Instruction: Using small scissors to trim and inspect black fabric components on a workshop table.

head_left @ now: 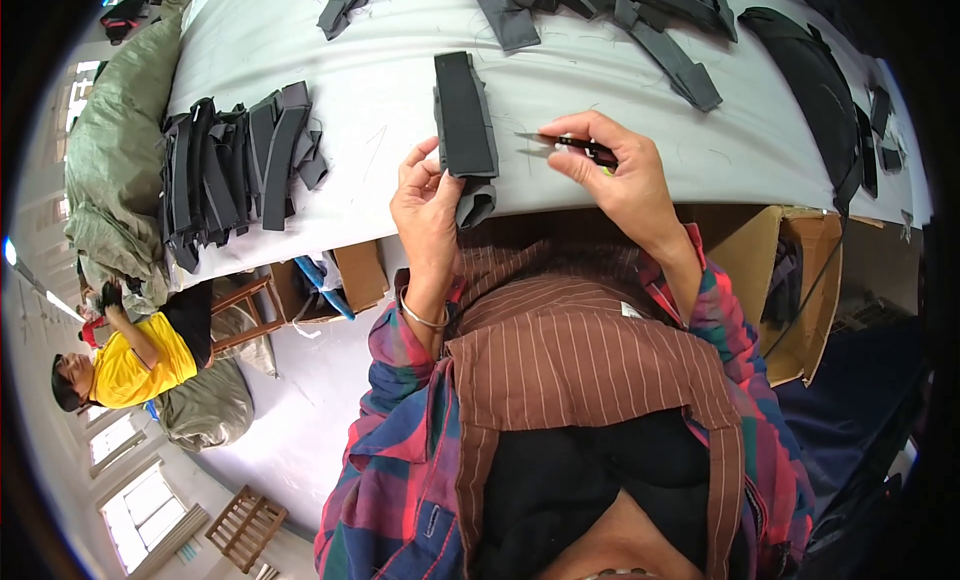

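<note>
My left hand (428,202) is closed on the near end of a dark grey fabric strip (466,115), pinching its left lower corner. The strip lies lengthwise away from me on the white table, with a folded end hanging at the table's front edge. To the right of it, my right hand (622,170) is closed around small black-handled thread snips (545,144). Their two pointed metal blades stand slightly apart and point left toward the strip, without touching it.
On the left of the white table (370,90) lies a pile of dark strips (225,170); more strips (665,60) lie at the far side. A black bag (800,90) sits at right. Below stands a cardboard box (800,290). A person in yellow (150,360) works at far left.
</note>
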A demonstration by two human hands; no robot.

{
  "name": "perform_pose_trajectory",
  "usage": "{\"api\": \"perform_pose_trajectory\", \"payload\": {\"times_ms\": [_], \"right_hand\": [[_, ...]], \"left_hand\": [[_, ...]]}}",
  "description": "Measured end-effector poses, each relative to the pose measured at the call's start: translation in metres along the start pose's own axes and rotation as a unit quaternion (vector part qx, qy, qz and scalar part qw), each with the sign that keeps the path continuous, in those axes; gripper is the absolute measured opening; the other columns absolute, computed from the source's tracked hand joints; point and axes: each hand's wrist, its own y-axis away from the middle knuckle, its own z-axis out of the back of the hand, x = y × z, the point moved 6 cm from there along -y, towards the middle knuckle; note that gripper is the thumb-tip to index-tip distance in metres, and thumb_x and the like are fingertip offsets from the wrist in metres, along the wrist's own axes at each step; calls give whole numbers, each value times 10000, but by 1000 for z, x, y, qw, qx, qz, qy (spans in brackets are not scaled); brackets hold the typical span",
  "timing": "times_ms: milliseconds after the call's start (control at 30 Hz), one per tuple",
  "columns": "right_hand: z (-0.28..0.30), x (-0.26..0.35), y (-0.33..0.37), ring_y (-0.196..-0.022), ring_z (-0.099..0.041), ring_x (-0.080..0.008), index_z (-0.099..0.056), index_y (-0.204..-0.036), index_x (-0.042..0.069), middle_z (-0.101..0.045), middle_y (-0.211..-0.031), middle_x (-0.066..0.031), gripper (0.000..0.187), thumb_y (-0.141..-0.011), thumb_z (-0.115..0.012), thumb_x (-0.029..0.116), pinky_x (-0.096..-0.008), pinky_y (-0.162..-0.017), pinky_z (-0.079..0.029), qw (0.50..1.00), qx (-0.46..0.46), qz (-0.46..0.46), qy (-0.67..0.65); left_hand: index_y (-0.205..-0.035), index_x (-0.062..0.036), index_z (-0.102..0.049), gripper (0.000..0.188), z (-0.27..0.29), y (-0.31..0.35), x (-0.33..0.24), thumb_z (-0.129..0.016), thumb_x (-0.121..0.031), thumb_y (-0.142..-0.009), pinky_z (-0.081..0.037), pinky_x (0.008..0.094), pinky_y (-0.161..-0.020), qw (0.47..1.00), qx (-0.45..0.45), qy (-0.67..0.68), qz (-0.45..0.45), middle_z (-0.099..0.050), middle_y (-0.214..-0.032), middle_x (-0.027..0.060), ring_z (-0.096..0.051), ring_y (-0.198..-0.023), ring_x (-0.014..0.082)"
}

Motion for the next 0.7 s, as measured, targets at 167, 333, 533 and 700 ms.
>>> {"api": "perform_pose_trajectory", "payload": {"times_ms": [167,333,533,700], "right_hand": [[-18,15,5,-748,-621,-176,-652,-1013,100,-669,-963,-44,327,-695,-726,82,-276,-707,-488,988,57,110,89],[-35,7,12,-677,-610,-212,-674,-922,119,-641,-777,-27,257,-672,-732,102,-307,-606,-449,981,89,133,113],[-31,1,15,-637,-577,-218,-675,-865,81,-601,-743,-53,209,-678,-660,-12,-303,-600,-441,985,92,116,90],[-23,-2,9,-677,-572,-189,-664,-865,39,-580,-760,-70,163,-707,-672,0,-295,-618,-441,996,32,81,10]], "left_hand": [[-1139,7,-497,330,-5,4,13,-591,49,-825,-484,242,-787,984,35,110,135,-557,-1054,93,-558,-903,111],[-1369,-63,-314,647,-24,7,2,-559,105,-794,-468,247,-821,982,95,97,130,-548,-1012,82,-550,-939,126],[-1334,-34,-393,580,-35,9,-5,-507,100,-781,-465,238,-826,977,118,126,128,-531,-1107,92,-552,-947,114],[-1184,35,-549,400,-33,10,3,-438,45,-800,-470,236,-791,953,170,137,212,-583,-1046,80,-569,-893,100]]}}
